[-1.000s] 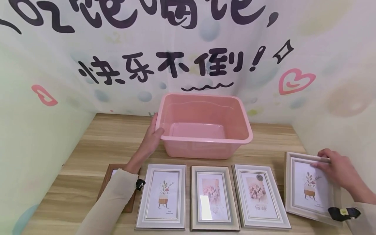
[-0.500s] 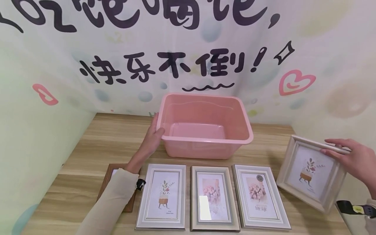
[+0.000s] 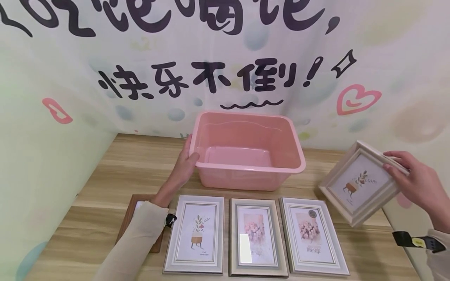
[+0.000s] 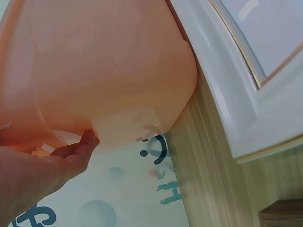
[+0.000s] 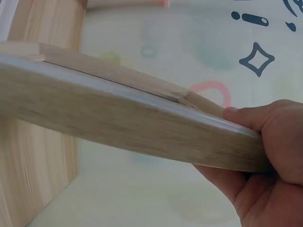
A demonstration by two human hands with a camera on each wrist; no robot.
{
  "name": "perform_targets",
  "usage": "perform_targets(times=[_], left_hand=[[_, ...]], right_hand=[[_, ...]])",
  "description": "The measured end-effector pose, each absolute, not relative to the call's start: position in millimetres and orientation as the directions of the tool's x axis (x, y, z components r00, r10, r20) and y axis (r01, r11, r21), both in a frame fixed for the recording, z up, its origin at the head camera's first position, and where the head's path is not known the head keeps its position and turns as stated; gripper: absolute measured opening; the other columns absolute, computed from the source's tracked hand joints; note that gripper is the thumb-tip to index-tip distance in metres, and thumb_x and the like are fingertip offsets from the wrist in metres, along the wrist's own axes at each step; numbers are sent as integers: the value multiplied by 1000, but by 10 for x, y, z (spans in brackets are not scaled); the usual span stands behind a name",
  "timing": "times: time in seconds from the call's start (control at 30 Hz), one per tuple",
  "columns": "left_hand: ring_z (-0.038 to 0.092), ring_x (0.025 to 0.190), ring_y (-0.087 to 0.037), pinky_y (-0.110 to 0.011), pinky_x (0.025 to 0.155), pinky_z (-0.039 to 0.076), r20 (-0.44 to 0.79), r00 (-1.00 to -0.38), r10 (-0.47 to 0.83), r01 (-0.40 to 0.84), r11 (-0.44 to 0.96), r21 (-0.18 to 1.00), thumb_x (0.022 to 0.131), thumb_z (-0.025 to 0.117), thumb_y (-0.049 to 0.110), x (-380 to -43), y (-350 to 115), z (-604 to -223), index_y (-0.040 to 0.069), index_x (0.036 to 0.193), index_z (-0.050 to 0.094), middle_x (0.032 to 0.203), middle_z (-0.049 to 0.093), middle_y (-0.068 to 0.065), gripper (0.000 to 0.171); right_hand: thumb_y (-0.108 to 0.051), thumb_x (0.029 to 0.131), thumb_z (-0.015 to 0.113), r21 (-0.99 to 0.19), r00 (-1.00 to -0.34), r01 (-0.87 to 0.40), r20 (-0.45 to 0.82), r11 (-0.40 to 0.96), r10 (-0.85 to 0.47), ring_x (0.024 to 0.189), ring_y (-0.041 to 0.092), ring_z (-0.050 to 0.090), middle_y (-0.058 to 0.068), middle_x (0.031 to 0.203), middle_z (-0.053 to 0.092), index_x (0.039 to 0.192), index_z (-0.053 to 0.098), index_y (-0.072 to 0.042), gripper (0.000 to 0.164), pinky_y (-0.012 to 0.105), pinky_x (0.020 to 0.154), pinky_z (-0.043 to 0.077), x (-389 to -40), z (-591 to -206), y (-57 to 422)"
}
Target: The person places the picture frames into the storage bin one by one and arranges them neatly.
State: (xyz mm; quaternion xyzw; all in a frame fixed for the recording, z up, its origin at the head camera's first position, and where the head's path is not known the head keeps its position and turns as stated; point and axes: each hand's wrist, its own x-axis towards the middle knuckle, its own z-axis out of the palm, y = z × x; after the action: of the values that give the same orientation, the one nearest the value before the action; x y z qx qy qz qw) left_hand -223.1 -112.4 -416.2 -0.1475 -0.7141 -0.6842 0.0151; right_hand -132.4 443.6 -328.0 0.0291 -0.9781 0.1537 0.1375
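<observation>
Picture frame [image 3: 358,185] is up, tilted, gripped by right hand [image 3: 418,185]; left hand [image 3: 185,166] clamps rim of pink tub [image 3: 246,179]; I see four other frames [image 3: 259,236] unlifted, nearer than both hands; none inside tub.

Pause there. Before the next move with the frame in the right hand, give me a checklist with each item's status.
1. Right hand gripping the held frame: ok, it pinches one edge.
2. Left hand holding the pink bin: ok, thumb on the left rim.
3. Bin mouth up and uncovered: ok.
4. Held frame over the bin: not ok, it is tilted and off to the bin's right.
5. Three frames in the row lying face up: ok.
6. Brown frame clear of the left sleeve: cannot tell, the sleeve hides part of it.
</observation>
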Motion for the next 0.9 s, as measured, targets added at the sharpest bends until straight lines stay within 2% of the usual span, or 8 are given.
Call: perform_targets(times=[0.13,0.23,0.37,0.6,0.63,0.8,0.87,0.9], left_hand=[[37,134,-33,-58,113,29,225,-954,198,233,18,972,96,33,-2,-2239,-1108,-4155,12,159,12,159,26,-18,68],[37,134,-34,-56,113,30,213,-957,199,221,18,975,96,34,-2,-2221,-1105,-4118,10,159,11,159,26,-21,68],[37,133,-37,-56,112,32,199,-961,194,208,27,978,95,34,-3,-2142,-1099,-3985,5,158,10,158,26,-24,68],[38,131,-36,-55,112,32,178,-966,186,191,58,980,95,34,-2,-2083,-1095,-3895,3,158,9,157,26,-25,68],[39,130,-36,-55,111,33,178,-967,184,191,56,980,95,34,-2,-2105,-1098,-3927,4,158,9,157,26,-25,69],[40,129,-34,-57,110,33,193,-965,176,203,38,978,96,34,-2,-2228,-1114,-4116,11,159,11,158,28,-21,69],[40,129,-34,-57,110,34,202,-964,174,211,35,977,96,34,-2,-2245,-1114,-4149,13,159,12,158,28,-20,68],[40,129,-33,-57,110,34,206,-963,173,215,35,976,97,34,-2,-2250,-1112,-4158,13,159,12,158,29,-19,68]], right_hand=[[3,95,58,-271,-923,-175,380,946,-61,73,-23,34,37,109,60,137,55,0,42,12,55,32,-1330,-3215,4342],[10,91,58,-245,-874,-228,477,942,-87,85,-29,24,36,111,61,131,61,0,41,10,61,29,-1339,-3146,4232],[9,92,57,-242,-818,-250,572,937,-70,87,-26,25,32,112,61,129,64,-1,39,10,63,27,-1348,-3008,4034],[-1,96,54,-386,-739,-196,662,902,122,84,-20,36,31,114,62,130,66,-11,37,3,69,26,-1351,-2774,3649],[-2,96,54,-405,-721,-194,676,894,150,85,-19,38,28,114,63,130,66,-13,37,4,71,27,-1354,-2749,3601],[-9,98,54,-462,-655,-199,719,864,233,89,-15,45,-6,111,64,129,65,-28,38,6,74,33,-1380,-2621,3384],[-12,99,53,-466,-637,-209,732,860,242,91,-13,46,-9,110,62,129,65,-32,38,6,74,34,-1399,-2573,3307],[-12,99,52,-462,-631,-216,739,860,238,93,-13,46,-2,111,64,129,65,-31,38,6,74,34,-1412,-2554,3271]])
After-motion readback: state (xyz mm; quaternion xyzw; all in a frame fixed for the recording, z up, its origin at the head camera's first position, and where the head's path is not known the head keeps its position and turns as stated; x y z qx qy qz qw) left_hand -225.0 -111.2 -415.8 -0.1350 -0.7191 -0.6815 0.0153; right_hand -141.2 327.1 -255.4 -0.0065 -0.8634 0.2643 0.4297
